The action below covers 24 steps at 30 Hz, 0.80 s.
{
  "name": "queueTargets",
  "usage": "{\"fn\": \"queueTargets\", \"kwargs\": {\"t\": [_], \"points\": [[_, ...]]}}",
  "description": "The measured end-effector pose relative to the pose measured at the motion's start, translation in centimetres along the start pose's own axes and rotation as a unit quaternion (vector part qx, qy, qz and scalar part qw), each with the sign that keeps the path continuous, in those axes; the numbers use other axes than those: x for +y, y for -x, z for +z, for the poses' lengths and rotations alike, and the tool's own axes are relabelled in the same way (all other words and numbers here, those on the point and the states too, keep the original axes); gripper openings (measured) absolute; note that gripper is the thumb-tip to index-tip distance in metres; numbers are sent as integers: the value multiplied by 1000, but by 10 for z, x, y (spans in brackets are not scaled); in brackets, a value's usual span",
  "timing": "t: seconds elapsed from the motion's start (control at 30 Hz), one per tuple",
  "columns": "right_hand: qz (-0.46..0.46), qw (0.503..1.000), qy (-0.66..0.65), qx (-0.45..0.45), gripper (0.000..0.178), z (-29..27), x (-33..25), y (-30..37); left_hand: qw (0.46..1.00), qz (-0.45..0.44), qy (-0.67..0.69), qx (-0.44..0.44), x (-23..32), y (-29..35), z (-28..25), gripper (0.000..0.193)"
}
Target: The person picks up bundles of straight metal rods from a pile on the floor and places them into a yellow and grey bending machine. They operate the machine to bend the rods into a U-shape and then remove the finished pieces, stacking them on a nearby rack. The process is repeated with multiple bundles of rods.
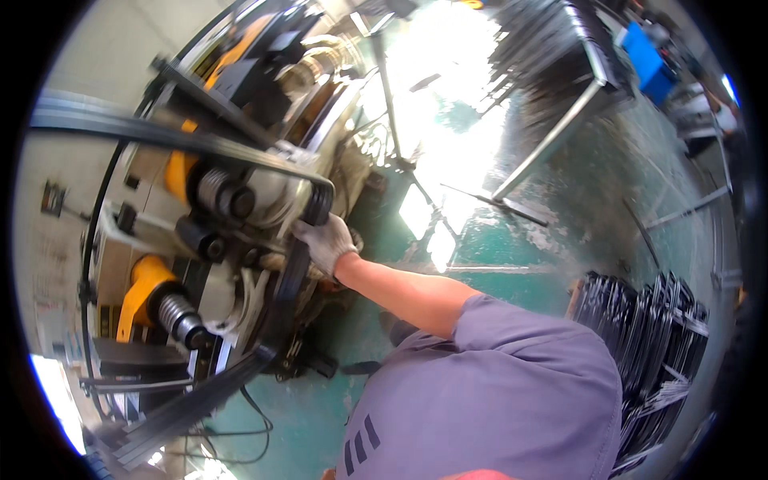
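Note:
My right hand (326, 242), in a pale work glove, reaches across to the left. Its fingers are closed around the rounded corner of a bundle of black bent bars (298, 264). The bars form a wide U: one arm runs to the upper left, the other down to the lower left. Just behind them stands a machine (220, 196) with orange brackets and ribbed cylindrical parts. My left hand does not show; only small bits of skin appear at the lower edge.
A metal rack (552, 140) hung with many black bars stands at the upper right, blurred. More black bent frames (640, 344) are stacked at the right. A blue panel (646, 62) lies beyond the rack. Cables (260, 436) trail on the green floor (320, 416) at the lower left.

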State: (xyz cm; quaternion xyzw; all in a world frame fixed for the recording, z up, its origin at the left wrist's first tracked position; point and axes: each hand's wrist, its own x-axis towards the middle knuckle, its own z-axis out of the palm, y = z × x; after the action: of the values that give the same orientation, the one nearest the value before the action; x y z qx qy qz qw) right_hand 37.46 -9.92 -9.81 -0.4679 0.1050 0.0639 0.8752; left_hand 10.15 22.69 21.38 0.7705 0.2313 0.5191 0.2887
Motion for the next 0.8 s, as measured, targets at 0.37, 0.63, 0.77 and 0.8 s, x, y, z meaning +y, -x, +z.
{"fn": "queueTargets", "kwargs": {"t": [0.37, 0.63, 0.77, 0.8], "points": [[-238, 823, 328, 397, 21, -380, -265, 90, 847, -383, 315, -193, 77, 345, 154, 39], [-307, 726, 441, 429, 38, -537, -504, 46, 444, -633, 519, -364, 116, 574, 325, 36], [-321, 649, 558, 406, 34, -620, -600, -31, 379, -698, 434, -425, 197, 649, 432, 40], [-324, 646, 563, 400, 34, -641, -615, -56, 367, -708, 410, -443, 219, 659, 455, 41]]}}
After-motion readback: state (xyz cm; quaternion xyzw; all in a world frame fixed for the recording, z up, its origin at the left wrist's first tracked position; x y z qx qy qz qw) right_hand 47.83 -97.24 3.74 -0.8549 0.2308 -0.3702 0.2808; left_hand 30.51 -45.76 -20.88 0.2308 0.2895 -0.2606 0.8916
